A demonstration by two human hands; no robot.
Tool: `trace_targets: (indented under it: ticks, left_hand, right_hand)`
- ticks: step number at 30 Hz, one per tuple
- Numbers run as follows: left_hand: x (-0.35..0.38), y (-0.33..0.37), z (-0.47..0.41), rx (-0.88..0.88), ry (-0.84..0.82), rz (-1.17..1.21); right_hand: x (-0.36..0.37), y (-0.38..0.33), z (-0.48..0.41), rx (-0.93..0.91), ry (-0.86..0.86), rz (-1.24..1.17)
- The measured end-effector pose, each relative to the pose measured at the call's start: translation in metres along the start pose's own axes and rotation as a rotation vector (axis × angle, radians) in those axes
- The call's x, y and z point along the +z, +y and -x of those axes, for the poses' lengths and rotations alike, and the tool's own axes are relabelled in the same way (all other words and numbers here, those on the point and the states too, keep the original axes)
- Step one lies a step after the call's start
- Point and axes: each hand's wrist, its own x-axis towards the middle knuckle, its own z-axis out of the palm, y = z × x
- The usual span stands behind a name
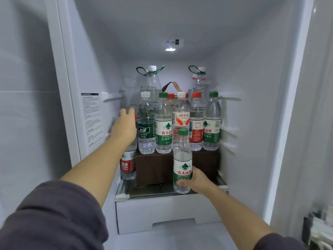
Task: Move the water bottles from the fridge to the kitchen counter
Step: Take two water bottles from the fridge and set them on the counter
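Grey sleeve (54,213) nearest; inside the fridge (252,78) the right hand (197,179) wraps the green-label bottle (182,159) low down, at the shelf (153,194) edge. The left hand (124,125) covers a red-label bottle (128,163), grip unclear. A low hold may tip the bottle into the packed row (163,123)

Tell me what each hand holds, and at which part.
The right hand grips a green-capped bottle round its lower label. The left hand is at the top of a red-label bottle; whether it grips it cannot be told.

White walls (252,69) w/ ceiling light (170,49)
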Motion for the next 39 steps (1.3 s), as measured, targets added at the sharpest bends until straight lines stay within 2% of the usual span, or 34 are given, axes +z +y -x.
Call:
trace_targets:
  ticks: [5,14,19,25,32,39]
  left_hand:
    - [0.005,-0.001,-0.019,0.063,-0.001,-0.110]
    - [0.003,0.001,-0.032,0.151,0.109,-0.182]
    - [-0.006,-0.001,-0.026,0.233,0.088,-0.276]
    - [-0.047,0.002,-0.007,0.288,0.074,-0.385]
    - [-0.111,0.011,0.015,0.352,0.084,-0.366]
    - [-0.167,0.038,0.034,0.403,-0.001,-0.289]
  right_hand:
    - [0.001,0.009,-0.005,-0.011,0.015,-0.016]
    - [0.002,0.009,-0.004,-0.019,0.018,-0.031]
    - [0.003,0.009,-0.005,-0.021,0.036,-0.020]
    - [0.004,0.007,-0.005,-0.008,0.051,0.003]
    - [0.005,-0.003,0.002,0.019,0.076,0.066]
    - [0.004,-0.012,0.015,0.042,0.119,0.132]
